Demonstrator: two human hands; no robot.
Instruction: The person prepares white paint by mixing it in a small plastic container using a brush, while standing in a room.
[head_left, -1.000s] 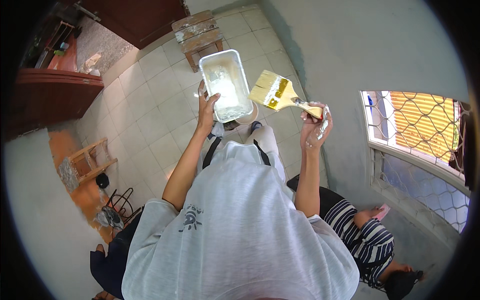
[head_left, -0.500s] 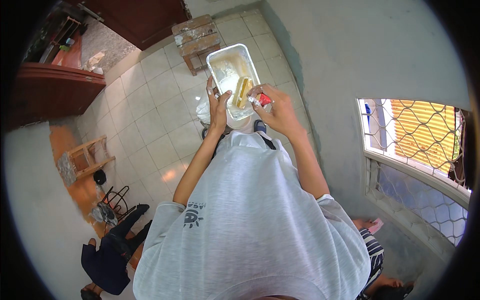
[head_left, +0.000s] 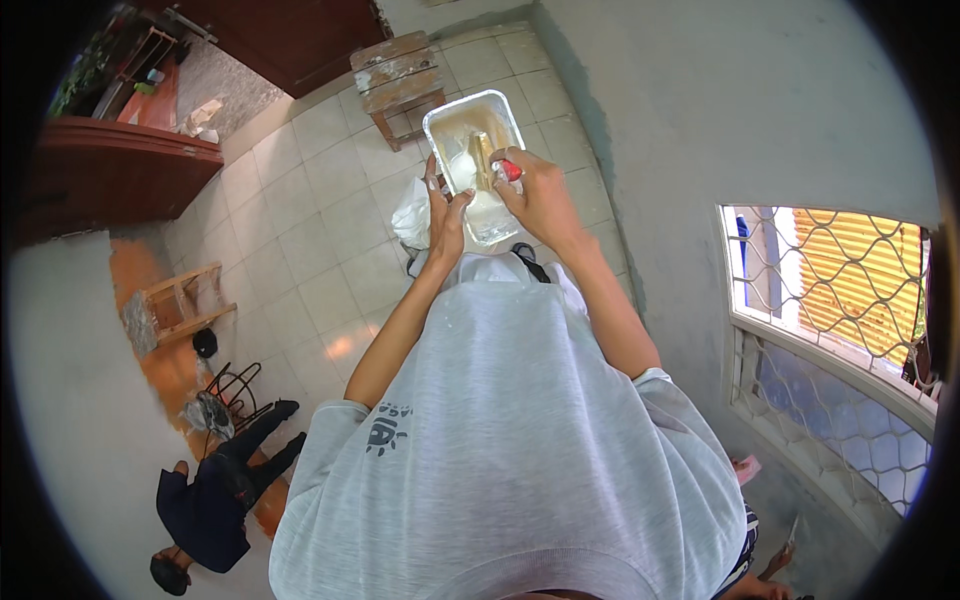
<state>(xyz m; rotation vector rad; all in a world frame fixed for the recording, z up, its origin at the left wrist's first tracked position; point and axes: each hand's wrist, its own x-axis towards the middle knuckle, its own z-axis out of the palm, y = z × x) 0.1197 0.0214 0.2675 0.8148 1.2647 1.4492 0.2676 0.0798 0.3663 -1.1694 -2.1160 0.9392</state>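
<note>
My left hand (head_left: 445, 220) grips the left side of a rectangular foil tray (head_left: 500, 222), which contains white paint (head_left: 461, 168). Inside the tray, the wide paintbrush (head_left: 481, 150) stands on edge, its bristles against the bottom. The brush's red-tipped handle is in my right hand (head_left: 535, 195), with white smears on the fingers. A crumpled white plastic bag (head_left: 409, 208) lies just left of the tray, below my hands, near my feet.
A paint-spattered stool (head_left: 393, 68) stands ahead. At left are an open door (head_left: 130, 175), a wooden frame (head_left: 182, 310), tangled black metal (head_left: 235, 390) and a co-worker in dark clothes (head_left: 205, 500). A grilled window (head_left: 830, 280) is right, another person partly visible below it.
The brush moved from beside the tray down into it, then farther toward its far end, my right hand following. The co-worker at lower left has come further into view.
</note>
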